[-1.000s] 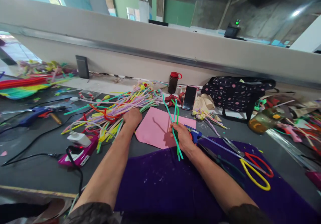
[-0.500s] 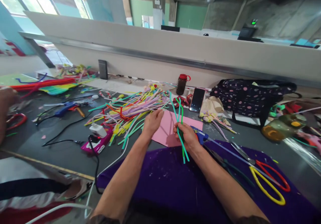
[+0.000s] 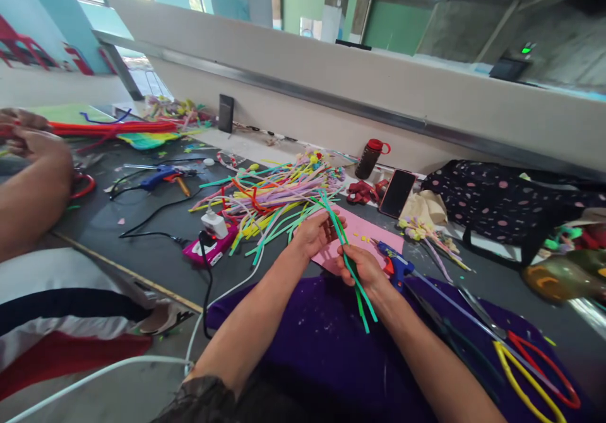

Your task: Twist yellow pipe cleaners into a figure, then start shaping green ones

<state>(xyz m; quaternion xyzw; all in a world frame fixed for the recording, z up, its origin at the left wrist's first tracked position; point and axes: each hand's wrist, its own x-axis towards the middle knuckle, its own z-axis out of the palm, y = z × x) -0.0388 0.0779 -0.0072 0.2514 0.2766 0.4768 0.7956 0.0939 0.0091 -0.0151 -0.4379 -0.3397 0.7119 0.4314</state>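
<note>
My right hand point(image 3: 362, 269) is closed round a small bunch of green and teal pipe cleaners point(image 3: 353, 265), whose lower ends hang over the purple cloth point(image 3: 312, 334). My left hand point(image 3: 315, 232) has its fingers curled on the upper part of the same bunch, over a pink sheet point(image 3: 367, 237). A big pile of coloured pipe cleaners point(image 3: 269, 199) lies just left of my left hand on the dark table point(image 3: 156, 252).
A blue glue gun point(image 3: 396, 265) lies right of my right hand; scissors with yellow and red handles point(image 3: 530, 363) lie further right. A pink device point(image 3: 213, 246), cables, a phone point(image 3: 398, 194), a brown bottle point(image 3: 370, 158) and a dotted bag point(image 3: 502, 199) stand around. Another person's arm point(image 3: 28, 177) is at left.
My left hand left the pile and came to the bunch held in my right hand. The view swung left, bringing another person's arm and striped clothing into sight.
</note>
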